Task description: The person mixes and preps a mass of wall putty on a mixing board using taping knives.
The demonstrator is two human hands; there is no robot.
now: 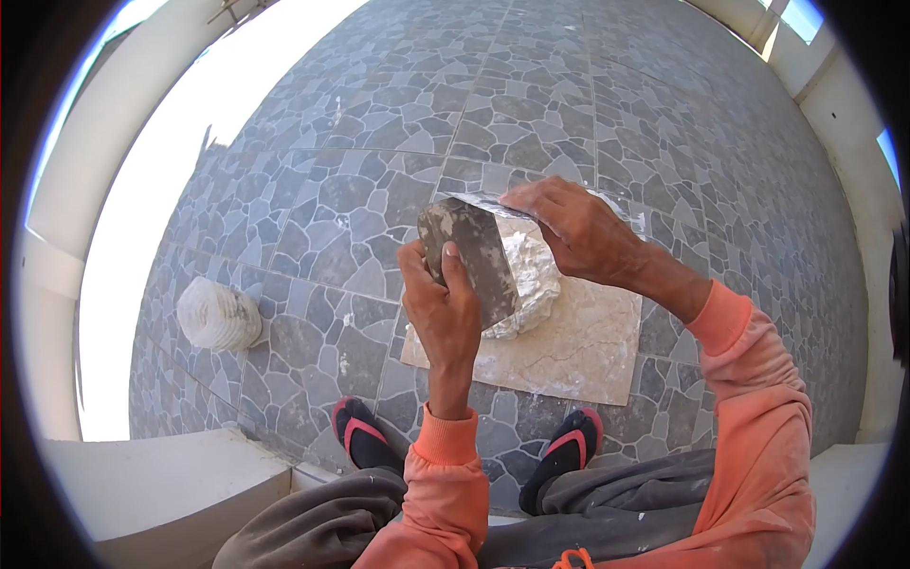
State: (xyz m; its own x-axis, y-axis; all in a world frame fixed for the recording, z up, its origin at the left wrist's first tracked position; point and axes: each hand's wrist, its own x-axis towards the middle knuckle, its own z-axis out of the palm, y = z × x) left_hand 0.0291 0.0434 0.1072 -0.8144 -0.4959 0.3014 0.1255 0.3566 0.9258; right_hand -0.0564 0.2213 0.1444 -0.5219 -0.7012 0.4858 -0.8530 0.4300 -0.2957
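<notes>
My left hand [444,308] grips a flat, grey-brown putty scraper [477,263] with worn, stained patches, the thumb pressed on its face. My right hand [590,233] has its fingers closed on a thin putty blade [482,202] smeared with white. That blade meets or lies close to the scraper's top edge; contact is hard to tell. Beneath both hands, a mound of white putty [533,268] sits on a beige tile [578,356]. The scraper and my right hand partly cover the mound.
A ribbed, whitish rounded container or roll [218,315] stands at left on the stone-patterned floor [360,223]. My sandalled feet [561,453] flank the tile's near side. A pale ledge [161,484] is at lower left, with walls along both sides.
</notes>
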